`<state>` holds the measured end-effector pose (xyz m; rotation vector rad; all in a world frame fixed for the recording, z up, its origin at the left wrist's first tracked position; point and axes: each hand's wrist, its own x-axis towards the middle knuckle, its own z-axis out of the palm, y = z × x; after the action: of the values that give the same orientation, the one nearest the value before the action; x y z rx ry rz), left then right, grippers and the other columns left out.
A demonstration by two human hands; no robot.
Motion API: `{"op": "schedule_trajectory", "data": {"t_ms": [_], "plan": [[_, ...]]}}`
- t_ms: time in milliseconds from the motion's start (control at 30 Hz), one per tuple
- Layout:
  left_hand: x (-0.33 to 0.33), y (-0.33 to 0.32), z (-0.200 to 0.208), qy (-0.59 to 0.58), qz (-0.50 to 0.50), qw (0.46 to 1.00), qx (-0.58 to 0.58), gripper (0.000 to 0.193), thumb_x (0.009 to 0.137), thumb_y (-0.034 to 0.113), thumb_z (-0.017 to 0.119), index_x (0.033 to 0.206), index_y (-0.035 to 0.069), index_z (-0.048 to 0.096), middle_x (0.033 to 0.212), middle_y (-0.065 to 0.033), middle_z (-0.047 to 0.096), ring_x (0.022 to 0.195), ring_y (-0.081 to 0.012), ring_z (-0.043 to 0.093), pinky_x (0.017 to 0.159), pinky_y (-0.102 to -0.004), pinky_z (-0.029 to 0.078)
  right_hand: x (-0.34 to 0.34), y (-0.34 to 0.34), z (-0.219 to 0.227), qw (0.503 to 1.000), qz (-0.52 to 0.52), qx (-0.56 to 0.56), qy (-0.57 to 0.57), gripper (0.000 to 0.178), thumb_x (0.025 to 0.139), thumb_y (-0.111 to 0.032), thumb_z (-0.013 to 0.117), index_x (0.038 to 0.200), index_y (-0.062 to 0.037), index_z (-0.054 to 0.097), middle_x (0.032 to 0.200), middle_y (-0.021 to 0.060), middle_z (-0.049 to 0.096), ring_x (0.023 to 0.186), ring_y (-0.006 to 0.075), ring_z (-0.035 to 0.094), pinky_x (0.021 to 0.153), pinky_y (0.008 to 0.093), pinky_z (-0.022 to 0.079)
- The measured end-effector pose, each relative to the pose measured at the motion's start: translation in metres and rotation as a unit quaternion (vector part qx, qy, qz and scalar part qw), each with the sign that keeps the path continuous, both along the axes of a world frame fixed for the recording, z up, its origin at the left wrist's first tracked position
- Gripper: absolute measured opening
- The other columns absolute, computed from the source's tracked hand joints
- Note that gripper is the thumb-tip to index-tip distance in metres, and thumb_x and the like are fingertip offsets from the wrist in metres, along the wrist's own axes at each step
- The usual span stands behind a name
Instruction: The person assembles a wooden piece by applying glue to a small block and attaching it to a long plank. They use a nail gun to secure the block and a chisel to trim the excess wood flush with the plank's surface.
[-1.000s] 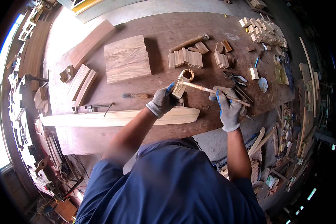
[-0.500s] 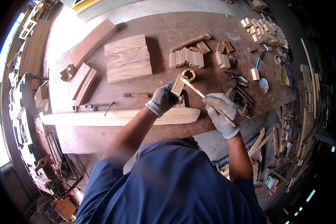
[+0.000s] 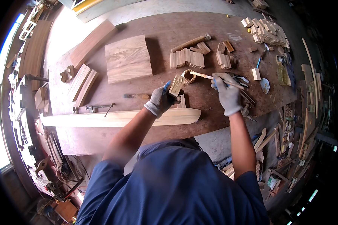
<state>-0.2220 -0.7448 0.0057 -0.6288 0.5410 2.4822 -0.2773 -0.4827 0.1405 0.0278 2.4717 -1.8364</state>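
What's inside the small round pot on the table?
Inside the pot, a dark hollow shows within a crusted rim, with the tip of the stick at the opening. The bottom, and anything lying there, is too dark to make out.

Head-worn fisheye view from close above the torso [image 3: 169,183], downward onto the workbench [image 3: 90,138].
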Motion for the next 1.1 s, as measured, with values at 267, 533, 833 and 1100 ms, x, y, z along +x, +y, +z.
{"op": "schedule_trajectory", "data": {"t_ms": [267, 533, 833, 1100], "plan": [[0.006, -0.010, -0.002, -0.014, -0.001, 1.000, -0.016, 0.051, 0.116, 0.045, 0.047, 0.143, 0.004, 0.060, 0.114, -0.0230, 0.073, 0.085, -0.0291, 0.067, 0.073, -0.0383, 0.059, -0.051, -0.027, -0.093, 0.977, 0.101, 0.186, 0.037, 0.021, 0.099, -0.026, 0.070, 0.101, -0.0077, 0.080, 0.096, 0.0167, 0.080, 0.090, 0.0293, 0.079, 0.082, 0.0414, 0.060], [0.008, -0.015, -0.006, -0.008, -0.004, 1.000, -0.025, 0.051, 0.116, 0.045, 0.047, 0.143, 0.004, 0.060, 0.115, -0.0238, 0.074, 0.081, -0.0308, 0.068, 0.072, -0.0400, 0.059, -0.052, -0.016, -0.077, 0.999, -0.023, 0.014, -0.038, 0.027, 0.104, -0.026, 0.067, 0.096, -0.0020, 0.077, 0.078, 0.0067, 0.076, 0.062, 0.0114, 0.069, 0.058, 0.0289, 0.055], [0.000, -0.010, -0.015, -0.018, 0.006, 1.000, 0.001, 0.048, 0.116, 0.045, 0.046, 0.141, 0.008, 0.062, 0.114, -0.0228, 0.074, 0.081, -0.0296, 0.065, 0.073, -0.0410, 0.056, -0.031, 0.021, -0.060, 0.962, -0.128, -0.161, -0.179, 0.025, 0.105, -0.022, 0.068, 0.111, 0.0011, 0.076, 0.086, 0.0116, 0.079, 0.062, 0.0186, 0.074, 0.056, 0.0293, 0.060], [-0.001, -0.012, -0.022, -0.015, 0.000, 1.000, 0.013, 0.047, 0.114, 0.046, 0.051, 0.136, 0.006, 0.063, 0.112, -0.0217, 0.074, 0.085, -0.0337, 0.068, 0.074, -0.0438, 0.058, 0.009, 0.030, -0.009, 0.972, -0.019, -0.216, -0.091, 0.025, 0.105, -0.018, 0.068, 0.115, 0.0045, 0.075, 0.093, 0.0143, 0.079, 0.078, 0.0197, 0.077, 0.074, 0.0317, 0.064]]}}
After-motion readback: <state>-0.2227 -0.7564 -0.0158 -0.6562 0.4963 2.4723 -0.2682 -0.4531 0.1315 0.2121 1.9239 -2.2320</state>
